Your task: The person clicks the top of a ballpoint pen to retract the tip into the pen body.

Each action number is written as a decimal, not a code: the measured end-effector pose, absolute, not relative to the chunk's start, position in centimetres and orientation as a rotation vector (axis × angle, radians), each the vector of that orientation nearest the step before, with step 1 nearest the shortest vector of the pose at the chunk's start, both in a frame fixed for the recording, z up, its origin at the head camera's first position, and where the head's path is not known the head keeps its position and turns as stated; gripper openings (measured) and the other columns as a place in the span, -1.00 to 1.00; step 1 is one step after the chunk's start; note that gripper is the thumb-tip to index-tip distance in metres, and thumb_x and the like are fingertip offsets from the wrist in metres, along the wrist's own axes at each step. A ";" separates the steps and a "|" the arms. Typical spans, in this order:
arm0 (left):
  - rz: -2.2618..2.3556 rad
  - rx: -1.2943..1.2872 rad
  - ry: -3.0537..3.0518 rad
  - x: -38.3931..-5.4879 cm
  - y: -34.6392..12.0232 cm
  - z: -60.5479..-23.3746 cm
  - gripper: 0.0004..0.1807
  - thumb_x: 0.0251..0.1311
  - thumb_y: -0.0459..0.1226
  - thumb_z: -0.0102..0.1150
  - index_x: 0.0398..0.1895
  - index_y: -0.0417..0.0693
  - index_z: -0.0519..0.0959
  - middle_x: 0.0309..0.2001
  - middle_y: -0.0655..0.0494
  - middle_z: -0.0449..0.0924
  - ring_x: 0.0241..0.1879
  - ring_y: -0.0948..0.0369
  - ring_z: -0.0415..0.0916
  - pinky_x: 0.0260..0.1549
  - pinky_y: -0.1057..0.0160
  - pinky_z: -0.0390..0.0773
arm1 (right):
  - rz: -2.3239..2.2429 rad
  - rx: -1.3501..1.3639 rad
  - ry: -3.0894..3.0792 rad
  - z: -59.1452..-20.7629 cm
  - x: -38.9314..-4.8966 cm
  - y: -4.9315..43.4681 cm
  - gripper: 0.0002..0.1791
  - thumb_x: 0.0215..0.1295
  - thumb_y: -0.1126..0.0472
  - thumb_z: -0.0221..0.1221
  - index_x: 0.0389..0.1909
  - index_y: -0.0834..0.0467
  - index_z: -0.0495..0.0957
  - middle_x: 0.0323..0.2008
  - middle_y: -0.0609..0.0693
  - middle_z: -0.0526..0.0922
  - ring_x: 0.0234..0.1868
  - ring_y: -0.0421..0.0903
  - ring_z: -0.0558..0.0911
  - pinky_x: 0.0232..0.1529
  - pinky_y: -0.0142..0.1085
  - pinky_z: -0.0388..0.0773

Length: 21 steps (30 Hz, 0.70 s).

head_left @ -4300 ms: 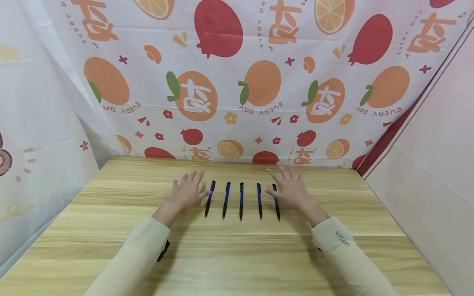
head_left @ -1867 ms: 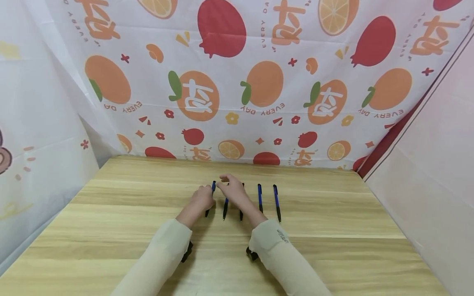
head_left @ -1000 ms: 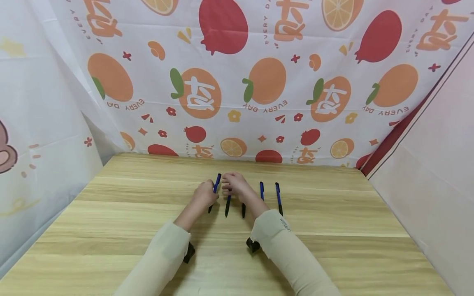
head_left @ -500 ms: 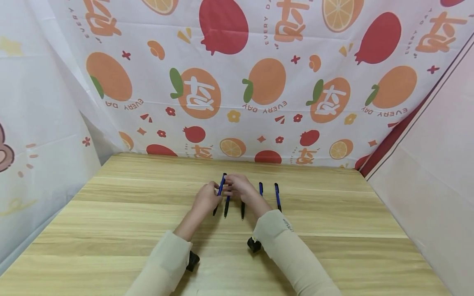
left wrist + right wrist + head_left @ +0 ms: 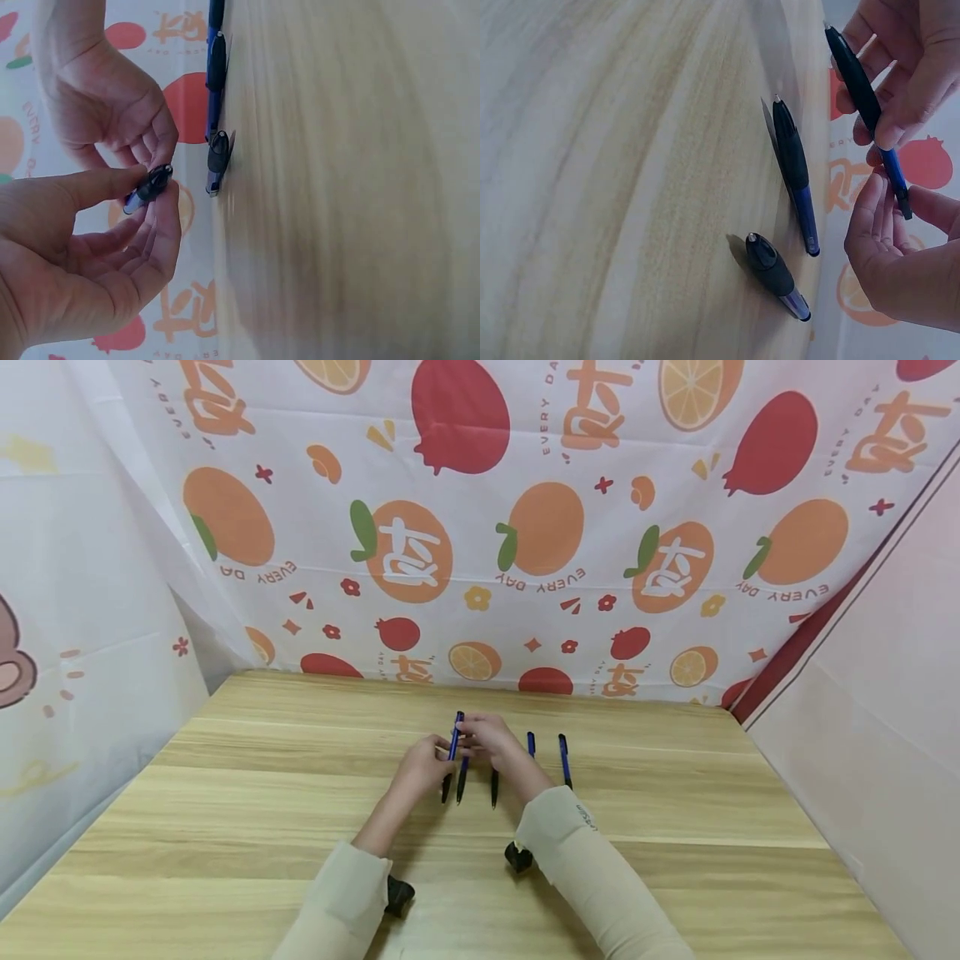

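Note:
A blue pen with a black grip (image 5: 454, 742) is raised above the table, tilted, clip end up. My left hand (image 5: 420, 770) pinches its barrel between thumb and fingers. My right hand (image 5: 498, 747) has its thumb and fingertips at the clip end, pinching it, as the right wrist view shows with the pen (image 5: 861, 90) spanning both hands. In the left wrist view the pen (image 5: 148, 189) points its tip toward the camera. Below the hands lies a second pen (image 5: 462, 783), its upper part covered. A third pen (image 5: 494, 787) is partly hidden behind the right hand.
Two more pens, one (image 5: 531, 743) partly behind the right forearm and another (image 5: 565, 762) farther right, lie on the wooden table (image 5: 225, 827). A fruit-print curtain (image 5: 480, 552) hangs behind the table's back edge. Black wrist devices (image 5: 399, 896) sit under the sleeves.
The left hand has taken hold of the leftmost pen, lifted it and carried it right. The right hand has moved left from the rightmost pen and now meets the raised pen's clip end.

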<state>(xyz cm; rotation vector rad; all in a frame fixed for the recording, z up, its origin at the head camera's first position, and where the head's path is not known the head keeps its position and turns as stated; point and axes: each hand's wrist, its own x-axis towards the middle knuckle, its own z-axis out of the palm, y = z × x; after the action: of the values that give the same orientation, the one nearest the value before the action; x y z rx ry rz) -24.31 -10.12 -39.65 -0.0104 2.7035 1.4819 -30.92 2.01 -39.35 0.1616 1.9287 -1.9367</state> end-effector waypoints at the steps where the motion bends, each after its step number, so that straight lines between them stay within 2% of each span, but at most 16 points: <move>1: 1.523 -0.011 2.670 -24.3 -10.1 -39.8 -0.70 0.10 -0.44 0.18 -0.10 -0.40 0.44 -0.43 -0.06 0.54 -0.59 0.19 0.47 -0.60 0.29 0.53 | -1.935 0.160 1.930 -39.3 -30.9 2.0 -0.70 0.31 0.32 0.06 0.03 0.30 0.46 -0.22 0.11 0.60 -0.30 -0.06 0.54 -0.04 -0.18 0.50; 8: 1.802 -0.019 2.382 -24.3 -10.6 -40.1 -0.69 0.14 -0.48 0.11 -0.06 -0.45 0.38 -0.30 -0.18 0.53 -0.49 0.09 0.55 -0.43 0.11 0.60 | -1.931 0.149 1.915 -38.8 -30.9 2.2 -0.68 0.32 0.30 0.06 0.06 0.31 0.45 -0.22 0.11 0.61 -0.27 -0.04 0.52 0.04 -0.14 0.43; 14: 1.876 -0.019 2.266 -24.0 -11.1 -40.3 -0.66 0.16 -0.49 0.08 0.00 -0.47 0.35 -0.24 -0.22 0.51 -0.44 0.05 0.56 -0.42 0.12 0.61 | -1.915 0.122 1.910 -38.6 -31.0 2.2 -0.67 0.33 0.30 0.04 0.08 0.32 0.43 -0.11 0.18 0.58 -0.23 -0.02 0.52 0.05 -0.12 0.42; 19: 1.928 -0.024 2.197 -23.9 -11.2 -40.3 -0.65 0.17 -0.51 0.06 0.03 -0.47 0.32 -0.21 -0.25 0.51 -0.44 0.07 0.54 -0.44 0.13 0.61 | -1.903 0.075 1.896 -38.6 -30.8 2.3 -0.62 0.35 0.27 0.02 0.14 0.33 0.37 0.00 0.23 0.50 -0.20 0.00 0.53 -0.02 -0.16 0.48; 21: 1.935 -0.015 2.186 -23.8 -11.2 -40.3 -0.65 0.17 -0.52 0.05 0.03 -0.47 0.31 -0.21 -0.25 0.50 -0.44 0.09 0.54 -0.46 0.14 0.61 | -1.899 0.051 1.883 -38.0 -30.2 2.5 -0.61 0.37 0.27 -0.01 0.16 0.36 0.34 0.05 0.27 0.45 -0.13 0.07 0.52 0.01 -0.15 0.46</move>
<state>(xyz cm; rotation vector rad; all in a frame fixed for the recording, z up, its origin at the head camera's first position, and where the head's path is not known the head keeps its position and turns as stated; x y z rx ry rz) -23.83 -11.16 -40.34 -0.0154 2.1857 1.9353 -30.24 2.46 -38.01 0.0511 1.8826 -1.8987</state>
